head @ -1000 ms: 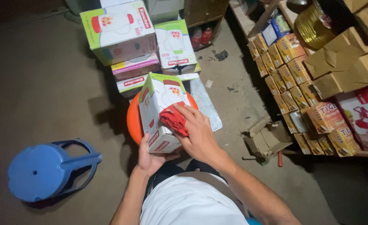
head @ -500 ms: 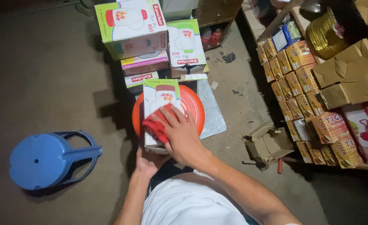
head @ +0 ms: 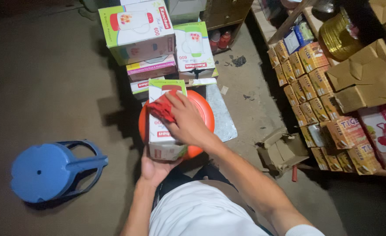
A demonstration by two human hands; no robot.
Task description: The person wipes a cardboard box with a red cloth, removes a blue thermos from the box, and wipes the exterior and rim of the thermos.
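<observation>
A blue plastic stool (head: 48, 171) lies on its side on the bare concrete floor (head: 40, 87) at eight o'clock. At twelve o'clock a stack of green-and-white appliance cartons (head: 137, 30) rises, two red bottles (head: 219, 39) just behind it. From one to four o'clock small orange packets (head: 315, 83) stand in rows beside plain brown cartons (head: 367, 78). An opened empty cardboard box (head: 283, 150) sits at four o'clock

Head view. Left hand (head: 154, 168) supports the near end of a white-and-green carton (head: 164, 131) over an orange stool (head: 204, 109); right hand (head: 186, 120) presses a red cloth (head: 161, 109) onto the carton's top. Blue stool (head: 48, 171) lies left of the carton.
</observation>
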